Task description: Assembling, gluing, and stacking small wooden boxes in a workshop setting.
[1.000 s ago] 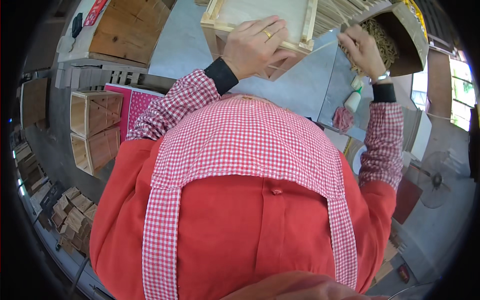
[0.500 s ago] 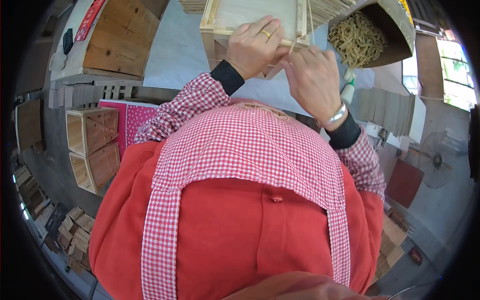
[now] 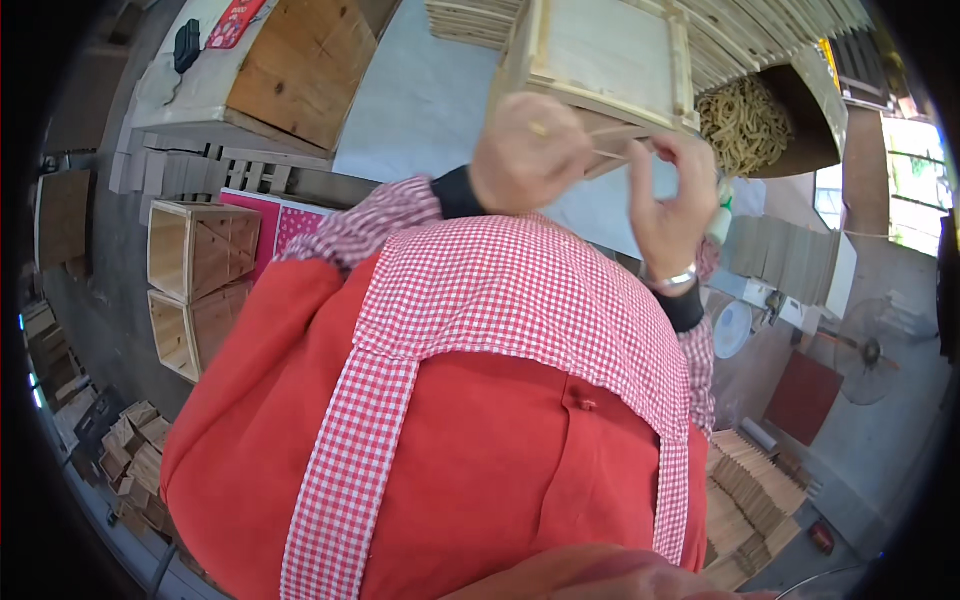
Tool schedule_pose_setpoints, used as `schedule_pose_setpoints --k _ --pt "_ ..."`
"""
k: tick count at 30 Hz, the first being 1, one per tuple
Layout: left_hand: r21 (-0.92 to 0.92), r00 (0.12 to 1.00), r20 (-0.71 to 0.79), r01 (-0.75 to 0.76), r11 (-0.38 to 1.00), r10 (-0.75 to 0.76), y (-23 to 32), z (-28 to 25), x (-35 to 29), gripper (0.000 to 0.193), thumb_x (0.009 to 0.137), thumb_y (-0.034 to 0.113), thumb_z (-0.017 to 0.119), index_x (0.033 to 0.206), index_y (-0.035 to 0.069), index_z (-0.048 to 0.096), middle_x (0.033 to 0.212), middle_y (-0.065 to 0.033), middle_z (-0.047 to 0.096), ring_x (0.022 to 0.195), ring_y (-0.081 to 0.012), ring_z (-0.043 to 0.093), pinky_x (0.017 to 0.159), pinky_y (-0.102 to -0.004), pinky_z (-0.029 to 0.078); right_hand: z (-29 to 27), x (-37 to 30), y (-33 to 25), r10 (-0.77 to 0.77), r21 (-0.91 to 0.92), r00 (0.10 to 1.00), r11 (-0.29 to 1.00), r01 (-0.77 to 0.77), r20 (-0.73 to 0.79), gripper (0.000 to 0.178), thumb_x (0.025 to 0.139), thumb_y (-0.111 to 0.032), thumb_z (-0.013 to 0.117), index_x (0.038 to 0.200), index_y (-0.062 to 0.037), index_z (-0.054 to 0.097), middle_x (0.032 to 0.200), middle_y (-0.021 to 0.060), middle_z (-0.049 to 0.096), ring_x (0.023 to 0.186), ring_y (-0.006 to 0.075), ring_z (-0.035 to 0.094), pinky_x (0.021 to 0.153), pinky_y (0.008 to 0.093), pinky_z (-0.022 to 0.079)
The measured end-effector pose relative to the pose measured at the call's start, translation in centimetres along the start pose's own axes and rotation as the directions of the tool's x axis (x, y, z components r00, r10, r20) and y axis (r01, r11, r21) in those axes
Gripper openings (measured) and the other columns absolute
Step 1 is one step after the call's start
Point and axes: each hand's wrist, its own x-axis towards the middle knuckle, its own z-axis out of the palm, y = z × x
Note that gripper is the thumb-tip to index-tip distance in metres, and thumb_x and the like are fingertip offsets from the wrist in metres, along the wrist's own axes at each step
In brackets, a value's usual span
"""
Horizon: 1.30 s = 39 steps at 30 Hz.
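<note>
Wooden crate (image 3: 602,96) edges lie near left hand (image 3: 530,153) and right hand (image 3: 677,208), whose grips I cannot tell, with open tabletop (image 3: 420,105) leftward.

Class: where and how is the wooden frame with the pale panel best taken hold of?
Probably by the left and right rails of the wooden frame, coming from both sides: these straight bars border the flat pale panel, which offers little to grip, while the left hand hides part of the near side.

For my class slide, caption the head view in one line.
Left hand, blurred, and right hand near a pale wooden crate, tan loops at right.
</note>
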Motion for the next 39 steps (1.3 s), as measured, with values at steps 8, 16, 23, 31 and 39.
schedule_pose_setpoints --k 8,16,23,31,39 --pt "-0.397 0.762 0.237 0.642 0.656 -0.602 -6.7 -2.0 -2.4 0.034 0.075 0.019 0.075 0.099 -0.001 0.064 0.094 -0.0137 0.066 0.093 -0.0273 0.065 0.083 -0.0330 0.051 10.1 3.2 -2.1 0.042 -0.253 0.998 0.967 -0.029 0.045 0.033 0.070 -0.029 0.078 0.074 -0.0045 0.056 0.070 0.0063 0.058 0.058 0.0243 0.055 0.054 0.0342 0.045" --pt "-0.312 0.846 0.350 0.510 0.802 -0.402 -9.5 -0.6 -1.9 0.035 0.075 0.025 0.076 0.097 -0.001 0.065 0.087 -0.0152 0.069 0.078 -0.0251 0.069 0.071 -0.0326 0.054 10.6 3.9 -2.5 0.135 -0.302 0.990 0.946 -0.115 0.045 0.035 0.072 -0.034 0.071 0.068 -0.0044 0.053 0.065 0.0102 0.056 0.056 0.0294 0.057 0.051 0.0387 0.045" --pt "-0.201 0.822 0.401 0.509 0.837 -0.404 -4.7 0.2 -0.4 0.035 0.076 0.027 0.075 0.095 0.000 0.065 0.087 -0.0135 0.068 0.079 -0.0248 0.068 0.071 -0.0327 0.054 7.1 1.4 -1.0 0.194 -0.205 0.980 0.962 -0.181 0.048 0.029 0.073 -0.025 0.073 0.069 -0.0039 0.053 0.063 0.0089 0.054 0.051 0.0232 0.054 0.048 0.0342 0.043" --pt "-0.353 -0.091 0.893 0.465 -0.812 -0.440 -7.7 2.5 -6.4 0.031 0.084 0.032 0.070 0.093 0.004 0.061 0.086 -0.0060 0.061 0.091 -0.0232 0.062 0.084 -0.0366 0.049 3.0 -1.3 -2.0 0.267 -0.073 0.949 0.963 -0.259 0.166 0.025 0.073 -0.010 0.074 0.072 -0.0031 0.050 0.061 0.0035 0.048 0.053 0.0126 0.047 0.050 0.0266 0.039" --pt "-0.373 0.162 0.927 0.466 -0.802 -0.337 -4.4 2.2 -7.4 0.025 0.091 0.030 0.062 0.084 0.007 0.055 0.081 -0.0065 0.058 0.090 -0.0225 0.061 0.083 -0.0353 0.049 1.3 -1.9 -0.8 0.292 -0.055 0.934 0.956 -0.287 0.205 0.020 0.074 -0.005 0.071 0.075 -0.0030 0.051 0.065 0.0024 0.048 0.056 0.0115 0.046 0.054 0.0246 0.038"
